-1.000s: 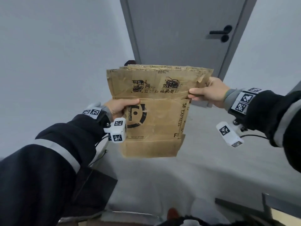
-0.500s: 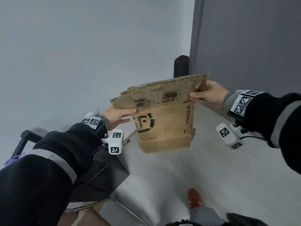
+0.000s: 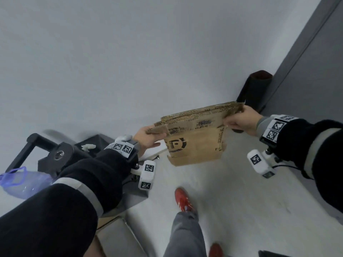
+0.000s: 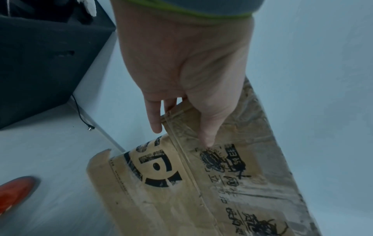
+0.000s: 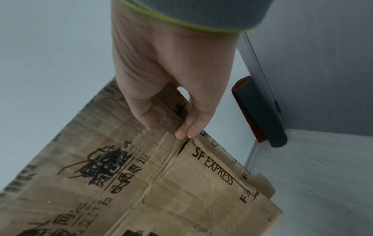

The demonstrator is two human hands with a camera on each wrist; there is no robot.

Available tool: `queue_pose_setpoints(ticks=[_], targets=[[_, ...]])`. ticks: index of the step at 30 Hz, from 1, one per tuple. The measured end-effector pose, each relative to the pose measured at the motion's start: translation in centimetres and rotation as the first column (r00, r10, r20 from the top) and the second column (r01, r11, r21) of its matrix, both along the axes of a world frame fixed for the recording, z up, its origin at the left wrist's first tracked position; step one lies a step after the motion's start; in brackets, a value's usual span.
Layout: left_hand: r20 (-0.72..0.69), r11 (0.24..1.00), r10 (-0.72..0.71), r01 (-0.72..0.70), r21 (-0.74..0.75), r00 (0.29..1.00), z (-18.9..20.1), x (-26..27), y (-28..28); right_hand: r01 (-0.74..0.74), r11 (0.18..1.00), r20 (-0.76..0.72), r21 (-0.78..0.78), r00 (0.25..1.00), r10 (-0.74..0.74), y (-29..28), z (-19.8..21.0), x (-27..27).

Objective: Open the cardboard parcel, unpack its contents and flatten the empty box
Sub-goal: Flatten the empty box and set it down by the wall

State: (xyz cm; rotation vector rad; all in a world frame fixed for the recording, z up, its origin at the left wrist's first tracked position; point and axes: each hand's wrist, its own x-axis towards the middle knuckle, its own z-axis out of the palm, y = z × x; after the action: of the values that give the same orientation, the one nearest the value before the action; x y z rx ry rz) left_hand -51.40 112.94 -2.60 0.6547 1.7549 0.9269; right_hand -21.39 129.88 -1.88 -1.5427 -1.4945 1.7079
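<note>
Both arms wear black jacket sleeves, each crossed by a pale grey reflective band. Under them, grey knit cuffs with a thin lime-green edge reach the wrists. Each wrist carries a band of white tiles printed with black square codes, fixed on a black bracket. Below each bracket hangs a white rounded camera pod bearing the same codes, and a thin black cable runs from the right one. Lower down, grey trousers and red shoes with white side marks show.
</note>
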Motion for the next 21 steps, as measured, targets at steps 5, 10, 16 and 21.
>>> queue_pose_setpoints(ticks=[5, 10, 16, 21], targets=[[-0.028, 0.999, 0.028, -0.029, -0.043, 0.999, -6.4, -4.8, 5.4, -0.025, 0.998, 0.023, -0.060, 0.999, 0.027, 5.8, -5.8, -5.7], [-0.060, 0.993, 0.098, -0.102, -0.066, 0.993, -11.1, -7.0, 9.0, -0.027, 0.993, 0.061, -0.116, 0.998, 0.034, 10.7, -12.4, -10.0], [-0.113, 0.973, 0.155, -0.172, -0.152, 0.981, -20.4, -9.4, 12.6, -0.065, 0.974, 0.125, -0.215, 0.988, 0.093, 17.1, -22.5, -14.1], [-0.150, 0.965, 0.149, -0.176, -0.193, 0.977, -29.3, -10.7, 15.1, -0.070, 0.973, 0.140, -0.222, 0.985, 0.103, 20.8, -30.8, -16.3]])
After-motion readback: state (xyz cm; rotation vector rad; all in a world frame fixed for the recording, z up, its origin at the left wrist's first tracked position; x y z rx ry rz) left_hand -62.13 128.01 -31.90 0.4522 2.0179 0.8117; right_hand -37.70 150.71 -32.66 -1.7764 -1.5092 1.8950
